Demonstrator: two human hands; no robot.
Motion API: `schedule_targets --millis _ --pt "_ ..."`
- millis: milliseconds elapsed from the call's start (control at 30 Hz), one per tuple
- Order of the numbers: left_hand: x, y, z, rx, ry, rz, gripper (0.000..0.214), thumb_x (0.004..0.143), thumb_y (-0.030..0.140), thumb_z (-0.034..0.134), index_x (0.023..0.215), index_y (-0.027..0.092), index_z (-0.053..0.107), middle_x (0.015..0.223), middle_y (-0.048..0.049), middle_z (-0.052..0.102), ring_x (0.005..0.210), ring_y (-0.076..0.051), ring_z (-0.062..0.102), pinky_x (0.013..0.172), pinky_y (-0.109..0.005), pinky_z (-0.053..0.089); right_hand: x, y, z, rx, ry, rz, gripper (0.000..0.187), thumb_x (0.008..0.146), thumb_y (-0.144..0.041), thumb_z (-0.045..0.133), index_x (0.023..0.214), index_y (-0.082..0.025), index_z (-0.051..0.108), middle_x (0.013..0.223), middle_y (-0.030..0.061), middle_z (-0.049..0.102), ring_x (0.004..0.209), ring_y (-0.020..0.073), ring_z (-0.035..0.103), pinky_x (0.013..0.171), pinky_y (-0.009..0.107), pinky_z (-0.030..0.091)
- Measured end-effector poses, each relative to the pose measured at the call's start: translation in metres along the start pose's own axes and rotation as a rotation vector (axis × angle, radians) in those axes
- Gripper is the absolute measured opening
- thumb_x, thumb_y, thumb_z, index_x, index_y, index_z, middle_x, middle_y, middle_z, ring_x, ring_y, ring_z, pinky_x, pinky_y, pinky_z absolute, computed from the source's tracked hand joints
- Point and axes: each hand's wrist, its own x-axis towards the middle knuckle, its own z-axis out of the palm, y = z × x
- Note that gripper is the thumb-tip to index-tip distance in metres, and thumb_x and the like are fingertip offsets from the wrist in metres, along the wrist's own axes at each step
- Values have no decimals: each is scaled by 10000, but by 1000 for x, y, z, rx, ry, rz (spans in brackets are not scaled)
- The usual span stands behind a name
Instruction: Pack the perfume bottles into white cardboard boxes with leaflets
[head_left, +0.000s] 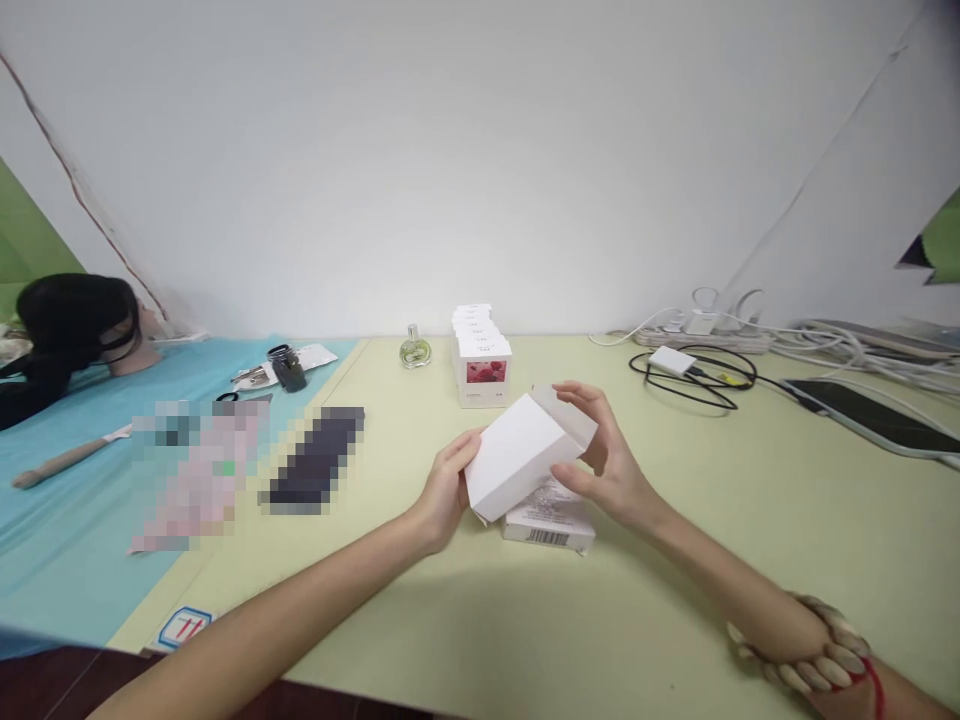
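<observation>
A plain white cardboard box (514,450) is tilted in the air over the table, with a flap (562,412) standing out at its right end. My left hand (448,490) is closed round the box's left side, thumb on the near face. At the flap end, my right hand (604,465) curves round the box, fingertips at the flap's top and thumb by the lower edge. Just beneath lies a flat white box (547,538) with a barcode, partly covered by the held one. Beyond them stands a row of white boxes (481,390), the front one bearing a pink-red picture.
A small green glass bottle (415,350) stands left of the row. Farther left are a blurred dark object (319,462), a dark jar (287,368) and a black-haired mannequin head (82,320) on blue cloth. Cables, a white charger (672,360) and a phone (877,412) lie right.
</observation>
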Motion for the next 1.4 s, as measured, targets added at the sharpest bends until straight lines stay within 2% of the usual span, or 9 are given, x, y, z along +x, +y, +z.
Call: schedule_targets --millis 233,367,467,633,733,967,1067,1267,1400 --pt "3 3 -3 43 24 56 320 774 417 523 976 191 624 1031 -26 638 915 -187 565 695 -224 412 2 -10 -7 -469 30 -272 380 577 -414 738 848 -246 531 1234 77 413 1084 265 471 709 324 493" --pt "2 2 -3 76 62 104 303 779 422 527 937 177 611 935 -23 644 816 -154 565 657 -208 402 6 -10 -15 -624 25 -432 353 535 -438 763 746 -231 570 1175 79 458 1040 266 510 790 373 480" --pt "3 3 -4 111 72 125 346 778 466 517 951 178 597 916 -27 639 813 -159 565 654 -214 410 10 -4 -25 -685 -7 -491 357 518 -454 769 751 -240 605 1168 81 478 1030 270 523 750 357 504" --pt "5 5 -6 153 85 140 386 783 503 491 1004 199 581 1001 -31 628 875 -177 562 665 -221 421 12 4 -31 -721 -61 -497 386 551 -449 756 862 -250 645 1184 81 481 966 239 560 773 371 525" --pt "6 5 -6 160 83 124 394 788 502 482 1035 209 574 1021 -35 624 887 -185 558 643 -217 419 11 5 -29 -740 -68 -487 277 630 -423 713 839 -249 661 1162 69 500 964 218 562 776 358 538" --pt "3 6 -5 123 -1 99 411 810 478 459 1080 191 575 1089 -65 606 978 -220 538 737 -264 420 10 -2 -28 -879 -159 -516 421 566 -545 705 862 -248 674 1281 84 415 1079 288 487 825 448 510" --pt "4 6 -6 136 2 94 399 814 470 458 1054 178 586 1061 -70 611 966 -217 537 742 -267 410 10 -3 -28 -923 -177 -543 353 623 -512 683 874 -264 677 1293 79 405 1098 291 467 813 441 510" --pt "4 4 -6 175 33 129 363 794 487 494 990 193 580 1008 -44 617 897 -183 553 727 -252 400 7 1 -26 -898 -180 -539 258 684 -449 656 857 -258 668 1261 85 434 1061 277 495 707 378 531" --pt "4 7 -6 126 51 151 360 788 499 502 992 210 569 1010 -27 612 887 -157 549 710 -222 401 6 0 -22 -709 -38 -398 447 640 -424 702 1049 -286 583 1266 87 410 1138 281 451 857 417 478"
